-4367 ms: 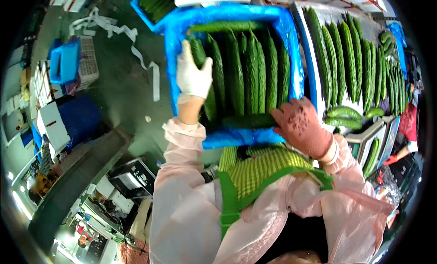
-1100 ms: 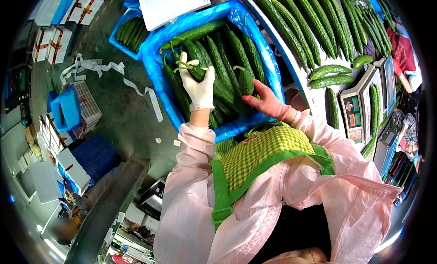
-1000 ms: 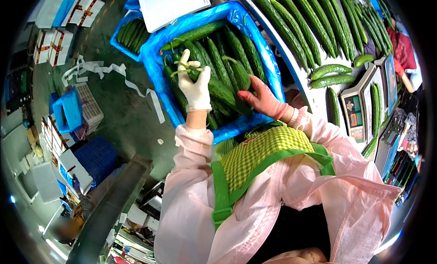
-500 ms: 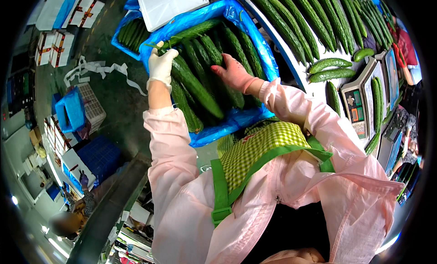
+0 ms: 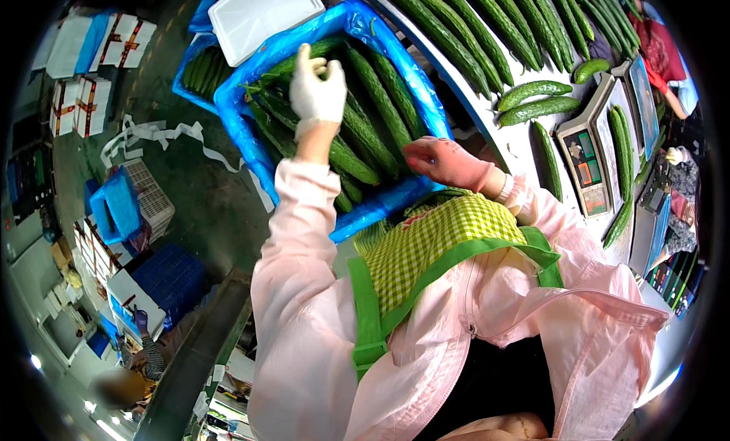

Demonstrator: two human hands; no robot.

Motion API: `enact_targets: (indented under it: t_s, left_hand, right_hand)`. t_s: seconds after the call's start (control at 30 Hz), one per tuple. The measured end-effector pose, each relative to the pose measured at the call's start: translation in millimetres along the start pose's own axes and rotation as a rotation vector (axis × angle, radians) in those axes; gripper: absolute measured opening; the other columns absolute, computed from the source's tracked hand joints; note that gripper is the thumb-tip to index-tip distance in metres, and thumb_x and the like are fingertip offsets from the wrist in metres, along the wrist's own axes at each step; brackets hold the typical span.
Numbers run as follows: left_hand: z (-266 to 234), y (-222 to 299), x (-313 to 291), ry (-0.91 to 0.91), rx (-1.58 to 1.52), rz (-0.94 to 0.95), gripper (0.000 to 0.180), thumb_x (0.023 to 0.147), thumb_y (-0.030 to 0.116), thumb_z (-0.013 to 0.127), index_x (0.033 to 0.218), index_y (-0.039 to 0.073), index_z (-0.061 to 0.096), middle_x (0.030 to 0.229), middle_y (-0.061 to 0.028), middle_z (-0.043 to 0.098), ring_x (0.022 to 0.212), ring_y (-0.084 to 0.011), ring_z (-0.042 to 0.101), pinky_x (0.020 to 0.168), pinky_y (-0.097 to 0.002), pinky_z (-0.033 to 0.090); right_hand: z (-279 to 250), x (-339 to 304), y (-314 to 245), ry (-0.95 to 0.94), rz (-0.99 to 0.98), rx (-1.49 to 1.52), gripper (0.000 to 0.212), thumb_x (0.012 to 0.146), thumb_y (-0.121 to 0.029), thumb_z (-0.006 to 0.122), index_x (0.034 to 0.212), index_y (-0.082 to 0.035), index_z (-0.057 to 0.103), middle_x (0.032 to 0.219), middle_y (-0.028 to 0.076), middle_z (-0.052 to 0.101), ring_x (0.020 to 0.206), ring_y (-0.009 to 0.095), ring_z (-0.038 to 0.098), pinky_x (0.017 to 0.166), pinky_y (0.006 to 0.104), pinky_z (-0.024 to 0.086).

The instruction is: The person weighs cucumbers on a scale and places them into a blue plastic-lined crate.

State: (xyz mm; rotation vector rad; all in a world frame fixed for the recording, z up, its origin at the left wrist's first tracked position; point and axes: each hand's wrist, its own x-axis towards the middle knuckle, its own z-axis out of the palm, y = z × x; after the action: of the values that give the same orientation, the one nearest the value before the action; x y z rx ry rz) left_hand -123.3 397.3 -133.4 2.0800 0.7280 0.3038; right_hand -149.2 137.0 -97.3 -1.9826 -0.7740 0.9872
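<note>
My left hand (image 5: 317,91), in a white glove, hovers over the cucumbers (image 5: 369,141) in a crate lined with blue plastic (image 5: 426,84). Its fingers are apart and nothing shows in its grasp. At the crate's near right edge is my right hand (image 5: 449,164), in a reddish-pink glove. Its fingers are curled closed, with no cucumber sticking out of them. Inside the crate the cucumbers lie side by side at a slant, and one (image 5: 285,67) lies across their far ends, partly behind my left hand.
A white foam lid (image 5: 265,19) rests beyond the crate, beside a second blue-lined crate (image 5: 185,76). On the right, a white table (image 5: 525,148) carries rows of cucumbers and a weighing scale (image 5: 589,156). Other people work at far right and lower left.
My left hand has let go of a large cucumber and risen to the right. My right hand has drawn back from the cucumbers to the crate's near right edge, its fingers curling.
</note>
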Motion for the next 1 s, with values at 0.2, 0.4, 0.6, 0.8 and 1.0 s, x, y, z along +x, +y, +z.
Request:
enact_targets:
  t_s: [0.2,0.4,0.6,0.8,1.0]
  left_hand:
    - [71.9,5.6,23.6,-0.216,-0.022,-0.393,0.078,0.085,0.041,0.066,0.146,0.003,0.033,0.143,-0.0204,0.045,0.128,-0.0365,0.049,0.104,-0.0420,0.042]
    - [72.8,28.1,23.8,-0.175,-0.181,-0.500,0.058,0.079,0.035,0.077,0.122,0.001,0.058,0.121,-0.0155,0.064,0.106,-0.0297,0.063,0.090,-0.0390,0.050]
    - [77.8,4.0,11.6,-0.050,-0.646,-0.262,0.031,0.090,0.032,0.067,0.099,0.003,0.061,0.078,-0.0044,0.060,0.061,-0.0155,0.058,0.056,-0.0319,0.049]
    - [-20.4,37.4,-10.1,0.082,-0.836,-0.248,0.051,0.097,0.046,0.052,0.112,-0.003,0.060,0.079,-0.0086,0.057,0.057,-0.0212,0.059,0.051,-0.0361,0.052]
    - [-105.8,-2.6,8.2,-0.034,-0.796,-0.452,0.043,0.097,0.040,0.056,0.106,-0.001,0.065,0.081,-0.0068,0.058,0.061,-0.0239,0.060,0.053,-0.0390,0.052]
  right_hand:
    - [-16.5,-29.5,2.7,0.163,0.165,0.150,0.031,0.091,-0.022,0.061,0.112,0.000,0.064,0.100,0.018,0.067,0.091,0.029,0.066,0.081,0.0368,0.052]
    - [-21.4,-20.5,22.6,0.447,0.103,0.003,0.034,0.090,-0.024,0.063,0.113,0.001,0.062,0.101,0.018,0.065,0.091,0.030,0.065,0.081,0.0368,0.052]
    - [-6.2,15.6,75.7,0.892,-0.402,-0.936,0.045,0.091,-0.033,0.062,0.126,-0.006,0.056,0.116,0.013,0.061,0.106,0.029,0.059,0.090,0.0383,0.049]
    - [-10.9,26.0,158.4,0.692,-0.326,-1.017,0.036,0.096,-0.024,0.050,0.127,-0.008,0.057,0.114,0.012,0.061,0.107,0.026,0.058,0.095,0.0348,0.045]
    - [-30.9,30.8,71.9,0.334,0.144,-1.074,0.031,0.087,-0.018,0.054,0.116,-0.008,0.059,0.109,0.013,0.058,0.097,0.028,0.058,0.084,0.0371,0.048]
